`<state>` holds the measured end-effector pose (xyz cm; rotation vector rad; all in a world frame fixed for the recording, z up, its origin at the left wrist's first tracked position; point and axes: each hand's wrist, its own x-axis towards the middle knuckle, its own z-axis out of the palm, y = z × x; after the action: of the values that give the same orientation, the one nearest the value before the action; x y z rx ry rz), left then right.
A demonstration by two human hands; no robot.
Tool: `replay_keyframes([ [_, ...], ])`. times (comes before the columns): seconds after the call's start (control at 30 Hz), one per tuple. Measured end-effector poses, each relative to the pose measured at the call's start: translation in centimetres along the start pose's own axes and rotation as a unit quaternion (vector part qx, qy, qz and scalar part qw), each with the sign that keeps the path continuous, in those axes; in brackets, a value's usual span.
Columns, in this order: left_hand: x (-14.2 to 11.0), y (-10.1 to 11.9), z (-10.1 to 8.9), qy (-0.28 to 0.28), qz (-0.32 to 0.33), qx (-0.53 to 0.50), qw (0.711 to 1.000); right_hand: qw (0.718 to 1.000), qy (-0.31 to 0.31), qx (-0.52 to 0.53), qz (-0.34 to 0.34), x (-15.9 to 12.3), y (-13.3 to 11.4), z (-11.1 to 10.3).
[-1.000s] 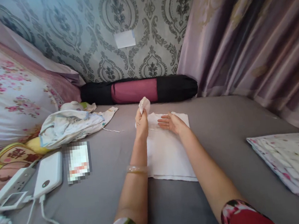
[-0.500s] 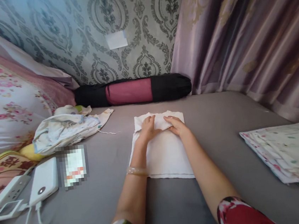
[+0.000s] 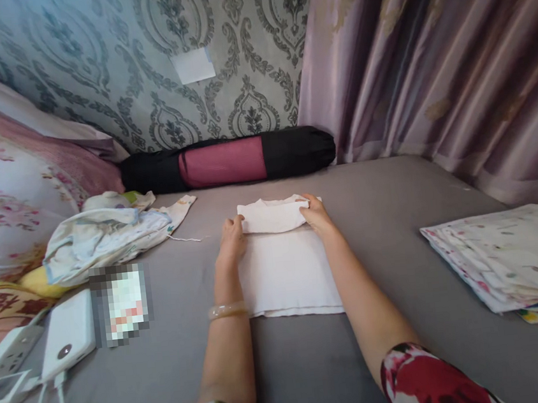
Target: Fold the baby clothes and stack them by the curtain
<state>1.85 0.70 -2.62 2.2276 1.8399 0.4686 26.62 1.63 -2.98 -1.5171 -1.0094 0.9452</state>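
A white folded cloth point(image 3: 289, 273) lies flat on the grey bed sheet in front of me. Its far end is turned back into a narrow band that my hands lift slightly. My left hand point(image 3: 232, 236) pinches the band's left end, thumb on top. At the right end, my right hand point(image 3: 317, 214) grips the same band between thumb and fingers. The band is stretched between the two hands, and its far edge looks uneven. Whether the cloth is a garment I cannot tell.
A black and pink roll bag point(image 3: 221, 161) lies along the wall. To the left are crumpled baby clothes point(image 3: 104, 235), a power bank point(image 3: 67, 331) with cables and a power strip point(image 3: 9, 354). A stack of folded patterned cloths point(image 3: 510, 259) sits at the right.
My hands have spread from the middle of the turned-back band to its two ends, now holding it taut. The view has shifted slightly to the right.
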Motion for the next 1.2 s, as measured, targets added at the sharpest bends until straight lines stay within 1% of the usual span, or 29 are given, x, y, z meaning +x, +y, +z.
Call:
replay_keyframes([
  [0.1,-0.2,0.6,-0.1,-0.014,-0.012,-0.004,1.000,0.993,0.013,-0.104,-0.045,-0.4,-0.1,-0.2],
  [0.17,-0.2,0.8,-0.2,-0.019,-0.024,-0.006,0.999,0.981,0.010,-0.182,-0.066,-1.0,-0.3,-0.2],
  [0.3,-0.4,0.7,0.0,-0.023,-0.051,-0.012,0.998,0.941,-0.010,-0.323,-0.098,-2.2,-0.4,-0.1],
  [0.4,-0.4,0.5,-0.2,-0.024,-0.076,-0.023,0.997,0.913,-0.007,-0.393,-0.112,-2.6,0.0,-0.1],
  [0.47,-0.4,0.4,-0.6,-0.033,-0.087,-0.033,0.995,0.904,0.006,-0.412,-0.112,-2.6,0.2,-0.2],
  [0.53,-0.3,0.6,-1.2,-0.060,-0.101,-0.036,0.992,0.901,0.030,-0.418,-0.111,-2.7,0.1,-0.2],
  [0.6,-0.3,1.2,-1.8,-0.082,-0.110,-0.023,0.990,0.895,0.051,-0.427,-0.118,-2.8,-0.3,0.2],
  [0.63,-0.2,1.7,-2.0,-0.081,-0.108,-0.013,0.991,0.891,0.051,-0.434,-0.124,-3.0,-0.5,0.5],
  [0.7,-0.1,3.1,-2.0,-0.055,-0.083,0.001,0.995,0.881,0.020,-0.450,-0.144,-3.5,-1.0,1.5],
  [0.77,-0.1,4.8,-1.5,-0.027,-0.035,0.000,0.999,0.870,-0.034,-0.462,-0.167,-4.2,-1.4,2.8],
  [0.8,-0.1,5.6,-1.1,-0.022,-0.010,-0.002,1.000,0.865,-0.058,-0.466,-0.177,-4.6,-1.5,3.4],
  [0.87,-0.3,6.8,-0.2,-0.031,0.021,0.003,0.999,0.857,-0.090,-0.472,-0.187,-5.3,-1.6,4.3],
  [0.9,-0.4,7.1,0.3,-0.039,0.026,0.008,0.999,0.854,-0.100,-0.476,-0.185,-5.5,-1.6,4.6],
  [0.97,-0.6,7.2,1.2,-0.051,0.019,0.018,0.998,0.849,-0.117,-0.487,-0.169,-5.9,-1.3,4.8],
  [1.03,-0.7,6.8,1.9,-0.050,0.000,0.022,0.998,0.845,-0.131,-0.496,-0.151,-6.1,-1.1,4.7],
  [1.13,-0.6,6.0,2.7,-0.038,-0.027,0.025,0.999,0.842,-0.130,-0.503,-0.148,-6.1,-0.8,4.6],
  [1.2,-0.5,5.7,3.1,-0.025,-0.031,0.024,0.999,0.842,-0.126,-0.504,-0.148,-6.2,-0.8,4.7],
])
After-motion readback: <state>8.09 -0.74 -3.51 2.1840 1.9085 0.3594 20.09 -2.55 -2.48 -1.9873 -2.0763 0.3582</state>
